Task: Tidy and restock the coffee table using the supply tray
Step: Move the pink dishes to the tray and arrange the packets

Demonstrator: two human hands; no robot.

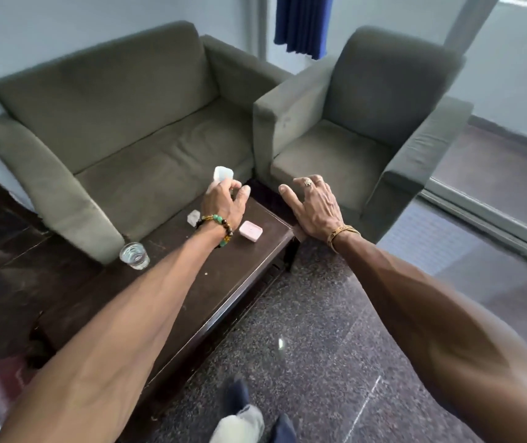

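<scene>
The left hand (222,204) gripped a pale container (223,173) above the dark worktop (192,282), the right hand (315,207) spread flat at its three o'clock.

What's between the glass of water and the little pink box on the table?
In the head view, only bare dark table shows between the glass and the pink box, with the left forearm reaching across above it. The arm hides part.

coffee table (224,276) bears pink box (250,231), glass (134,255); white container (223,174) aloft.

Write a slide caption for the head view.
Left hand holds a translucent container above the coffee table, right hand open; water glass and pink box on top.
</scene>
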